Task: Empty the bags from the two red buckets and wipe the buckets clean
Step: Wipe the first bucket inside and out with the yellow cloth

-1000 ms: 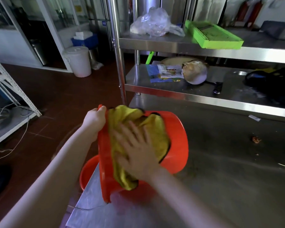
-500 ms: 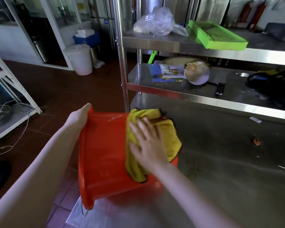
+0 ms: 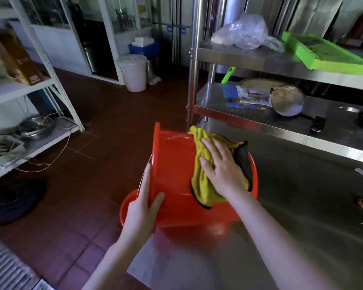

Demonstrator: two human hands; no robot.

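**Steel table, one bucket tipped over under a cloth**

Steel table (image 3: 302, 237), smooth and dull grey, carries the work; its right side is cut off by the frame. At its left edge a red bucket (image 3: 172, 164) of glossy plastic lies on its side, mouth turned away from the table.

The left hand (image 3: 140, 210) grips the bucket's rim, thumb on the outer wall, the fingers past the rim and mostly hidden. The right hand (image 3: 220, 166) lies flat on top of the bucket, fingers spread. It presses one fuzzy yellow cloth (image 3: 201, 185) with a black edge against the upturned wall.

Below the bucket, off the table, a second red bucket (image 3: 125, 210) shows only as a curved slice. The left hand and the first bucket hide the rest.

Behind the bucket stand two steel shelves. The lower shelf (image 3: 249, 120) holds papers (image 3: 252, 97) and a round pale thing too blurred to name. The upper shelf (image 3: 249, 59) holds one crumpled clear plastic bag (image 3: 243, 32) and one flat green tray (image 3: 323, 53).

Far beyond the bucket's mouth, one white lidded tub (image 3: 134, 74) stands on brown floor tiles (image 3: 92, 164).
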